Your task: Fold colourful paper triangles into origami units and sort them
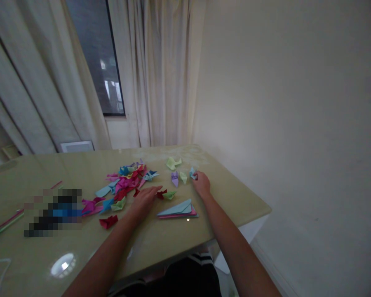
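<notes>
My right hand (202, 183) pinches a light blue folded paper piece (192, 173) at the table's right side. Left of it lie a pale green folded piece (183, 177) and a purple one (174, 179); another pale green piece (173, 163) sits farther back. My left hand (146, 200) rests low over the table, fingers stretched out, its tips beside a dark red folded piece (161, 194) with a green one (170, 195) against it. Whether the fingertips touch the red paper I cannot tell. A heap of colourful folded papers (128, 181) spreads just beyond and left of this hand.
A small stack of flat folded papers (178, 209) lies between my forearms. A lone red folded piece (109, 222) is left of my left wrist. Thin coloured strips (10, 218) and a blurred-out patch (57, 212) are farther left. The wall (281, 123) borders the table's right side.
</notes>
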Demonstrator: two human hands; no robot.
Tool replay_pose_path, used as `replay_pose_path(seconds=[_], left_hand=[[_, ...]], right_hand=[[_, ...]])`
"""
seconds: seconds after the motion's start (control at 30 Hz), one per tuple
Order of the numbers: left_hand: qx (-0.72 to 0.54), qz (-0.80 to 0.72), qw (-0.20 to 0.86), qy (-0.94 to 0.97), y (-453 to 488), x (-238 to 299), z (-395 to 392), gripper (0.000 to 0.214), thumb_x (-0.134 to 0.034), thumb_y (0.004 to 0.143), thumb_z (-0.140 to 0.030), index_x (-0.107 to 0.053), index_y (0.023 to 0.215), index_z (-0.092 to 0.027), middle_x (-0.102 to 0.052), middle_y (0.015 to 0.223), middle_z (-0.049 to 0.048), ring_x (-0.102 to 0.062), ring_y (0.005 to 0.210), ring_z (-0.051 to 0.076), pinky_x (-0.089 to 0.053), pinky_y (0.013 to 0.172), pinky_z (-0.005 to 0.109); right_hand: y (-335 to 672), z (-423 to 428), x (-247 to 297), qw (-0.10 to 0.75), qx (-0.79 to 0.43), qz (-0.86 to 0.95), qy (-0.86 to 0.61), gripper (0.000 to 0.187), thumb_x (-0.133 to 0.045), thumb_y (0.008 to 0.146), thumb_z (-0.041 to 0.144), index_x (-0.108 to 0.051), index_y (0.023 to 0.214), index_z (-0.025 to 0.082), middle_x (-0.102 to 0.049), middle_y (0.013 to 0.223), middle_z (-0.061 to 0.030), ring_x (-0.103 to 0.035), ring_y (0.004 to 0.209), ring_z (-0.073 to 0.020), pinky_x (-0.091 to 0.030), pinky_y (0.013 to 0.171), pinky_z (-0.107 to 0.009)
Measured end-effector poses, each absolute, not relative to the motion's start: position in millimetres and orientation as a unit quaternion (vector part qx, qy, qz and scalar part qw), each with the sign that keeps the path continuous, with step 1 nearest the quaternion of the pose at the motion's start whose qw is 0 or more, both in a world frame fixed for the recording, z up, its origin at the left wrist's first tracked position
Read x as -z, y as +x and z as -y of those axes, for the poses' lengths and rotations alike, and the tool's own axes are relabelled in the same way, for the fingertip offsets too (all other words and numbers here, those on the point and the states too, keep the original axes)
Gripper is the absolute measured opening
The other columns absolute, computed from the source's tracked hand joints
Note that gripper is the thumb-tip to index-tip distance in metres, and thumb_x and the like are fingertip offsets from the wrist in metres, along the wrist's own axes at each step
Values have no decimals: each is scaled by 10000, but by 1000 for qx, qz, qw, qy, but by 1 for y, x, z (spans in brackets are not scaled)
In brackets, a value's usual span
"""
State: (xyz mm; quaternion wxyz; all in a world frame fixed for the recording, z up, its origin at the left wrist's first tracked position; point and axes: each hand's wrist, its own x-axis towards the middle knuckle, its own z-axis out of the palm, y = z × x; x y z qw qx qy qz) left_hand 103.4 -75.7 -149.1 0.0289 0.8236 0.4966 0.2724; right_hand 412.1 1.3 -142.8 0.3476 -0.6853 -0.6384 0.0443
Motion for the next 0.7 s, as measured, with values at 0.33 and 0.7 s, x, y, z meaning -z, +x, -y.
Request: replay_pose_path(seconds=[0.33, 0.7], left_hand=[[-266, -629, -93, 724, 81, 152, 76, 485, -527, 967, -321, -595, 1412, -140, -642, 1327, 211, -592, 1217, 371, -487, 1053, 544], [-406, -549, 14, 731, 83, 146, 68, 215, -524, 995, -291, -633, 1158, -202, -695, 1160, 105, -703, 1017, 241, -588, 953, 409]], right_hand=[[414, 1, 147, 358, 0, 657, -663, 493, -516, 834, -59, -708, 1190, 223, -646, 1085, -77, -613, 1017, -219, -439, 858, -269], [382, 14, 105, 467, -15, 724, -508, 295, -531, 961, 102, -713, 1181, 178, -632, 1094, -86, -631, 997, -215, -497, 948, -319]])
